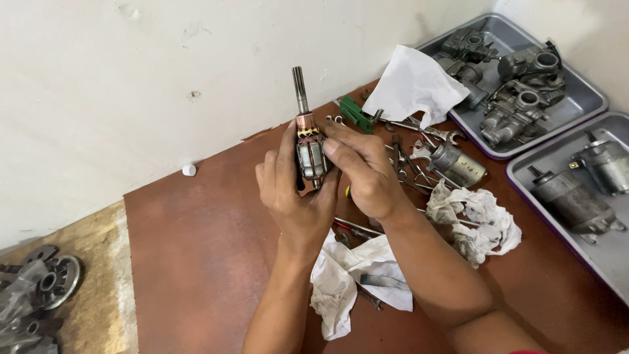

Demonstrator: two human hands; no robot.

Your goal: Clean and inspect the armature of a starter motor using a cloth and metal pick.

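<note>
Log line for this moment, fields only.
left hand: holds motor armature upright | right hand: fingers on armature | nearby: white rags, tools, metal trays

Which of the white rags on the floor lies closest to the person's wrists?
The flat white rag directly under the forearms; the crumpled one lies further right, and the third is up beside the grey tray.

Both forearms were bare all the way up, no sleeves, gloves, watch or rings showing. Left hand (298, 196) and right hand (363, 167) had short nails, looked a bit grimy.
</note>
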